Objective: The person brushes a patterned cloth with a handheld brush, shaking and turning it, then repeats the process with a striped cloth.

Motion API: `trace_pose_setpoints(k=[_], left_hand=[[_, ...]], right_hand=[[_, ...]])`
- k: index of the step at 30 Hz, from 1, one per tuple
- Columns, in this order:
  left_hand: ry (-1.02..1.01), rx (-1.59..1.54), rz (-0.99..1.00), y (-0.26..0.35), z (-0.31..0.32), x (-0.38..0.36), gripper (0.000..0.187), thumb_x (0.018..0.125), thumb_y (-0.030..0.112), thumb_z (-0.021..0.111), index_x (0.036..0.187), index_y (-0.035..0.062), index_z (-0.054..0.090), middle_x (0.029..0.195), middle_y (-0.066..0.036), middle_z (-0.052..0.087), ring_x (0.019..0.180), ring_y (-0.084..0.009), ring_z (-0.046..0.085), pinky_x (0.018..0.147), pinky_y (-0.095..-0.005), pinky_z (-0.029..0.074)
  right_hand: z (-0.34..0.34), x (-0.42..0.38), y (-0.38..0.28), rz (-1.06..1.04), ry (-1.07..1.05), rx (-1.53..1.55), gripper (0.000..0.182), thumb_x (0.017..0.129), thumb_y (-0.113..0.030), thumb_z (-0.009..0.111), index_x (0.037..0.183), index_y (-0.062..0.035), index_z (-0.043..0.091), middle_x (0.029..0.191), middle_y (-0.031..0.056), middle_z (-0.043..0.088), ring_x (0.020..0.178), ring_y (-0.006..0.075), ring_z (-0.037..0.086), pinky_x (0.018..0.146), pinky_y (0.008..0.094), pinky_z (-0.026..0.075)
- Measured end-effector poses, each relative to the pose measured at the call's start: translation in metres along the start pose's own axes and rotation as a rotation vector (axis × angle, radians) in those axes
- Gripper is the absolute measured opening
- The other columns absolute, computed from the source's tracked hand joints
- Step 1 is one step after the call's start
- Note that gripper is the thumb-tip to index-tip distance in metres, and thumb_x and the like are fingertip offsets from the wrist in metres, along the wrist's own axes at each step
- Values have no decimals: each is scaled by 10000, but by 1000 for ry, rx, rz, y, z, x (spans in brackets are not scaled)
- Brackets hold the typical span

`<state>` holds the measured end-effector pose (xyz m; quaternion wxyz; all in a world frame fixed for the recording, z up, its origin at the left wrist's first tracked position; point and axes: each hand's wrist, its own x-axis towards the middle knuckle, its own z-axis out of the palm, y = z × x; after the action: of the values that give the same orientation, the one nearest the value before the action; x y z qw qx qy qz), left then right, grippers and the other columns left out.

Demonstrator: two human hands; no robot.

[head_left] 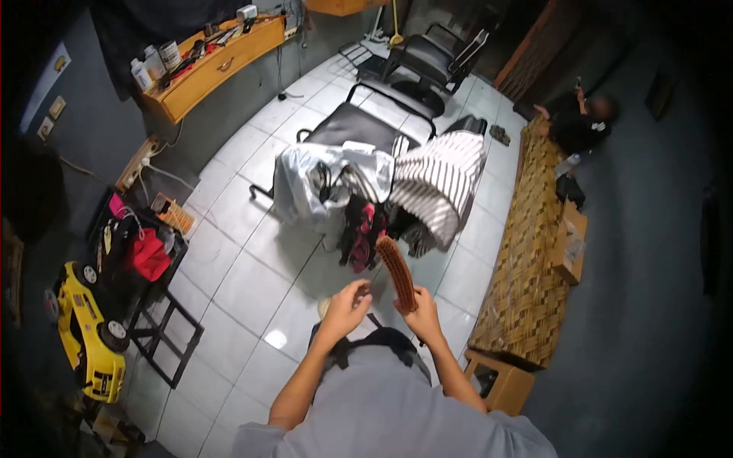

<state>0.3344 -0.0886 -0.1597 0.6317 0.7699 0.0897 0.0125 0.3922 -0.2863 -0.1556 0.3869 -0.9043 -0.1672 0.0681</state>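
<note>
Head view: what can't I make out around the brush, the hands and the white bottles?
All in the head view:
- Brush: lower end, covered by the right hand.
- Left hand: whether it holds anything; its curl hides this.
- White bottles: labels, too small.

From where I stand, the brush [396, 275] looks rough with bristles, the draped cloth [444, 179] matt, the bag [294, 182] thin, glossy plastic, the floor tiles [238, 305] smooth and shiny, the counter [252, 52] polished wood.

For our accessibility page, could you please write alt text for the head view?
A right hand holds a brown brush, with the left hand nearby. Ahead, a plastic bag and striped cloth are by a black chair on a tiled floor.
</note>
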Motion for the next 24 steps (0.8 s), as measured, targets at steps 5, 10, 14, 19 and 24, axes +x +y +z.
trace_pose_setpoints(k=[5,10,14,19,24], left_hand=[[-38,130,160,15,-18,76,330,838,128,598,1139,10,532,1011,-158,594,844,-244,635,713,-322,515],[-53,68,142,23,-9,138,341,822,132,604,1138,27,532,981,-150,589,818,-249,617,726,-337,490],[-58,69,114,41,3,180,351,833,134,610,1158,28,529,997,-136,595,832,-213,614,709,-302,497],[60,147,122,48,40,238,360,852,180,608,1165,21,528,979,-125,603,828,-202,604,696,-302,495],[225,66,-72,68,87,290,564,886,314,565,1280,-49,390,1230,-253,461,1137,-358,478,950,-382,387]], right_hand=[[-7,63,-9,2,142,-107,312,753,-165,696,1044,-65,643,1182,213,523,1069,370,523,897,414,427],[-31,114,-15,26,260,-192,337,767,-149,683,1089,-63,636,1333,277,373,1223,410,385,988,425,349],[-65,167,-9,-29,341,-273,355,785,-142,656,1134,-86,625,1422,267,247,1308,421,232,1037,487,250],[-116,248,17,-160,333,-318,555,738,-146,671,1275,-151,532,1475,262,101,1322,497,115,1037,560,198],[-161,331,65,-134,155,-173,607,751,-169,656,1330,-178,472,1478,276,51,1333,518,53,1024,585,203]])
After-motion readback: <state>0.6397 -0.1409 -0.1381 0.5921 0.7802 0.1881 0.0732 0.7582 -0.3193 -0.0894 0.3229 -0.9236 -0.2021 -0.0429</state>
